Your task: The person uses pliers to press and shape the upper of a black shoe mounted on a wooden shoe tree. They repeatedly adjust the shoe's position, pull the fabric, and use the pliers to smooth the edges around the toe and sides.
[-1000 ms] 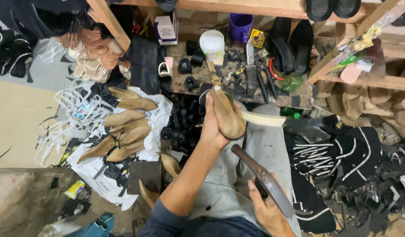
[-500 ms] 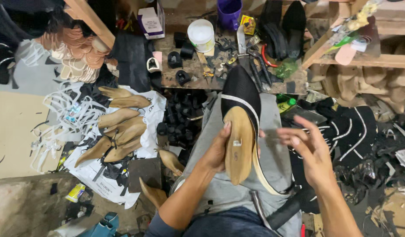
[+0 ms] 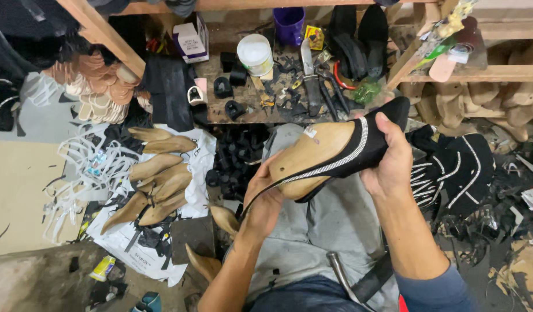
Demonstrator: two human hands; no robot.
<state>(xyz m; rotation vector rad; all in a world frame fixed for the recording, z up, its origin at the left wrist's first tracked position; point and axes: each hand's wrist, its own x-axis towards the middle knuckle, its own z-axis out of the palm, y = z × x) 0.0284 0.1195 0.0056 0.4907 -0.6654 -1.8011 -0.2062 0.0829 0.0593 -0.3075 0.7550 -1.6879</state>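
Note:
A wooden shoe last [image 3: 315, 157] wears a black shoe upper [image 3: 375, 137] trimmed with a line of small silver stones. It lies sideways above my lap, toe pointing right. My left hand [image 3: 265, 199] grips the heel end of the last, where a loose black strap hangs down. My right hand [image 3: 390, 162] is wrapped around the black toe end, thumb on top. A hammer [image 3: 359, 283] rests on my lap between my forearms.
Several bare wooden lasts [image 3: 156, 185] lie on white paper at left. A cluttered low bench [image 3: 243, 110] ahead holds a white tub [image 3: 255, 54], a purple cup [image 3: 289, 23], knives and pliers. More black trimmed uppers [image 3: 457, 173] are piled at right.
The last has turned from upright, sole facing me, to lying sideways. My right hand, free half a second ago, now grips its toe end. The hammer it held earlier lies on my lap.

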